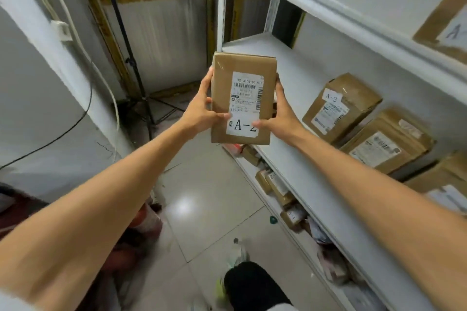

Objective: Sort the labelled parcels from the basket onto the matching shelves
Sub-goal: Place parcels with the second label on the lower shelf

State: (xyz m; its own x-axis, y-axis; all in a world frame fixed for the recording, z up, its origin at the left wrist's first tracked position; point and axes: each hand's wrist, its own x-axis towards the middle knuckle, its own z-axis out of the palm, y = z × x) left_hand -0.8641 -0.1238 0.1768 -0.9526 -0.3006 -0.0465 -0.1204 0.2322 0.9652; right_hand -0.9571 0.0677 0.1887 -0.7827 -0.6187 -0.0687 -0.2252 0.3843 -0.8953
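Note:
I hold a brown cardboard parcel (242, 98) upright in front of me, its white label reading "A-2". My left hand (202, 111) grips its left edge, thumb on the front. My right hand (280, 113) grips the right edge, thumb on the label. The parcel hovers at the left end of a white shelf (285, 78). On that shelf to the right stands a parcel marked "A-2" (341, 106), then two more brown parcels (386, 144). The basket is only a dark red blur at the lower left (131, 247).
An upper shelf (353, 0) holds a parcel marked with an "A" (447, 23). A lower shelf (283, 197) carries several small parcels. A black tripod (144, 98) stands in the far corner. My leg and shoe (250, 285) are on the tiled floor.

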